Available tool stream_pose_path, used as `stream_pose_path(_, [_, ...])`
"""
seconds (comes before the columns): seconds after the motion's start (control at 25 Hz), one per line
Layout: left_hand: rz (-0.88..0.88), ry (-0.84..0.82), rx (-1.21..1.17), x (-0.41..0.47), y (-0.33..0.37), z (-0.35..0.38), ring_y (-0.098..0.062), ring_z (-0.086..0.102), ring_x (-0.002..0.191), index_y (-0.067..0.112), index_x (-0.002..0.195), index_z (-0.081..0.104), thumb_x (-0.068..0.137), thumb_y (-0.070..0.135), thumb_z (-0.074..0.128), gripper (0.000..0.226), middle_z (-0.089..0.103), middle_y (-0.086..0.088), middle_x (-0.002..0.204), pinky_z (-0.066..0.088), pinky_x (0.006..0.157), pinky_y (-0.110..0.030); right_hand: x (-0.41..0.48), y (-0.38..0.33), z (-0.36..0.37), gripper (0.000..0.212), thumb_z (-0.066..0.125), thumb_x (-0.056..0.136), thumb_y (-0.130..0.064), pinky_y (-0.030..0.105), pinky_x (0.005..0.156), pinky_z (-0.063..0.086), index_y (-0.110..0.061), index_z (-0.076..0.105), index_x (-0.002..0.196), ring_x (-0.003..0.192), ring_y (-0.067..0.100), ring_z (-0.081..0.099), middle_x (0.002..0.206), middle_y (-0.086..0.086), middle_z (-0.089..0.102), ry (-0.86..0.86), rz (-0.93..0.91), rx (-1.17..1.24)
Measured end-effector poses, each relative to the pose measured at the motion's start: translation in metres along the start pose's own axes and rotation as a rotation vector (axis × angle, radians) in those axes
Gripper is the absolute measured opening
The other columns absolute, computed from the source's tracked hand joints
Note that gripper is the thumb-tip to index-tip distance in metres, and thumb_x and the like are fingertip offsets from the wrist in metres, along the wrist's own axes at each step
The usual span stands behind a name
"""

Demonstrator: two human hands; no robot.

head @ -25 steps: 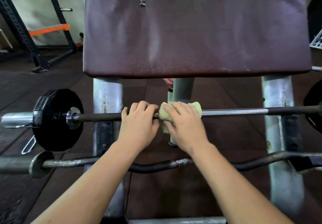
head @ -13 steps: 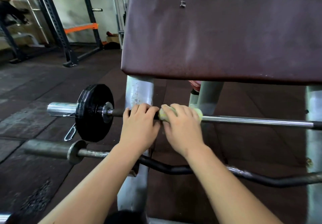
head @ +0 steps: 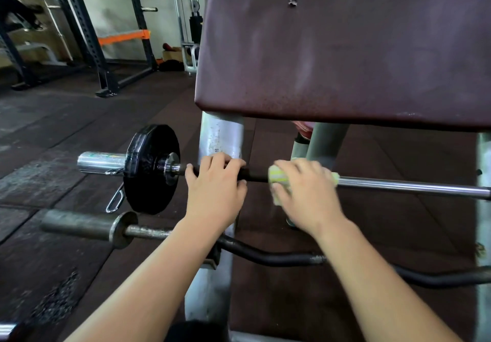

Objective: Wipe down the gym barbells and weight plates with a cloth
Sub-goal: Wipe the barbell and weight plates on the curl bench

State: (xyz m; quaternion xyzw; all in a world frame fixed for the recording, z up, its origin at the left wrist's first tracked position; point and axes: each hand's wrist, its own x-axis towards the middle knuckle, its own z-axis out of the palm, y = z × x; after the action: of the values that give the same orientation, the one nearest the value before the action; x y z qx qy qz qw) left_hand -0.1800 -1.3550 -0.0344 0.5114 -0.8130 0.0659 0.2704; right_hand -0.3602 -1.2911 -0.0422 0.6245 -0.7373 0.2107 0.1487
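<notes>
Right hand (head: pixel 305 195) slid rightward with one cloth (head: pixel 277 178); two barbells (head: pixel 398 186), one plate (head: pixel 148 169).

A grey painted metal frame (head: pixel 221 137) topped by a worn maroon padded cushion (head: pixel 345 49) carries a straight chrome barbell (head: pixel 398 185) across its uprights and a curved dark rusty bar (head: pixel 279 258) lower down; it stands on dark rubber floor mats (head: pixel 66 134)

Both reach forward, palms down: left hand (head: pixel 215 186) curls over the bar (head: pixel 398 185), right hand (head: pixel 305 194) grips a cloth (head: pixel 276 178)
</notes>
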Motion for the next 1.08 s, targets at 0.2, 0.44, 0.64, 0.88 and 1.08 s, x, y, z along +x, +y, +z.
stream_pose_path(0.2, [-0.014,-0.036,0.024,0.003,0.004,0.001,-0.024,0.046,0.117,0.031,0.122,0.056,0.085,0.033,0.058,0.036,0.054,0.005,0.118,0.03,0.107,-0.063,0.017,-0.038,0.013,0.057,0.061,0.091,-0.023,0.046,0.098,0.042,-0.025,0.051,0.146,0.117,0.033,0.054,0.131,0.004,0.06,-0.09,-0.118,0.111])
stream_pose_path(0.44, [-0.025,-0.048,0.007,0.002,0.006,0.003,-0.025,0.045,0.118,0.033,0.122,0.054,0.086,0.038,0.057,0.036,0.055,0.007,0.12,0.027,0.11,-0.063,0.022,-0.021,0.014,0.048,0.056,0.093,-0.031,0.049,0.095,0.05,-0.027,0.058,0.141,0.11,0.03,0.059,0.128,-0.001,0.065,-0.095,-0.177,0.278])
stream_pose_path(0.64, [-0.071,-0.146,0.008,0.008,0.011,-0.006,-0.023,0.045,0.12,0.036,0.125,0.05,0.084,0.041,0.056,0.042,0.053,0.008,0.122,0.028,0.11,-0.062,0.02,-0.021,0.011,0.05,0.046,0.093,-0.033,0.05,0.091,0.053,-0.024,0.059,0.14,0.108,0.029,0.061,0.128,-0.003,0.066,-0.105,-0.169,0.349])
stream_pose_path(0.88, [-0.157,-0.324,-0.01,0.036,0.025,-0.09,-0.023,0.048,0.119,0.037,0.126,0.051,0.081,0.047,0.058,0.047,0.055,0.01,0.119,0.033,0.107,-0.059,0.051,-0.024,-0.067,0.046,0.047,0.095,-0.03,0.049,0.094,0.055,-0.024,0.059,0.139,0.107,0.031,0.063,0.127,-0.001,0.068,-0.336,-0.08,0.419])
stream_pose_path(1.08, [-0.199,-0.372,-0.044,0.072,0.051,-0.205,-0.023,0.05,0.115,0.036,0.122,0.054,0.081,0.044,0.059,0.043,0.056,0.011,0.117,0.035,0.106,-0.055,0.092,-0.048,-0.185,0.048,0.048,0.096,-0.033,0.048,0.095,0.055,-0.025,0.054,0.143,0.114,0.029,0.061,0.132,-0.002,0.065,-0.412,-0.057,0.471])
